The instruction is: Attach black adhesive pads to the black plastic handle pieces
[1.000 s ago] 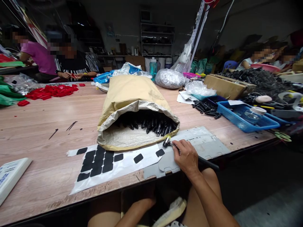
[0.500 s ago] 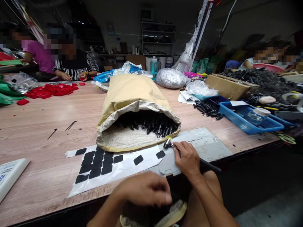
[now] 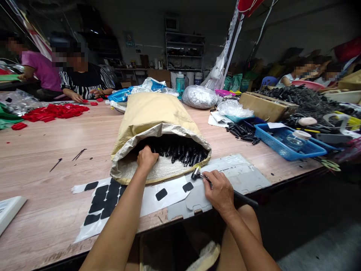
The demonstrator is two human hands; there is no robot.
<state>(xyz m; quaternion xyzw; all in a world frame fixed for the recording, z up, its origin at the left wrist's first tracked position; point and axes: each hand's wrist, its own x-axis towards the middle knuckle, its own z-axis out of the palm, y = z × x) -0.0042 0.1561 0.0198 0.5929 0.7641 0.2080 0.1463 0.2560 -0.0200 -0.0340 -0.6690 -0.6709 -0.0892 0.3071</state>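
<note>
The fingers of our left hand (image 3: 147, 156) are curled just inside the mouth of the sack (image 3: 158, 109), at the left end of the row of black parts (image 3: 186, 155); their tips are lost in shadow, so we cannot tell whether they have closed on a part. The fingers of our right hand (image 3: 219, 191) are wrapped around a small hammer (image 3: 195, 173), its head over the grey board (image 3: 242, 173), just beside the sack's near lip.

The black parts lie deeper in the sack, crowded together toward the right. To pick cleanly, we judge it best to pinch one by its near end and draw it straight toward us; raking sideways could drag its neighbours along. The upper lip arches over our left hand, so we should come out low and not catch it.

Our left forearm crosses the white sheet (image 3: 148, 197) with its black patches (image 3: 161, 194) on the surface (image 3: 93, 139); we would do well to raise that arm a little, in case a patch shifts. A relaxed grip on the hammer, with its head clear of the parts, seems right.
</note>
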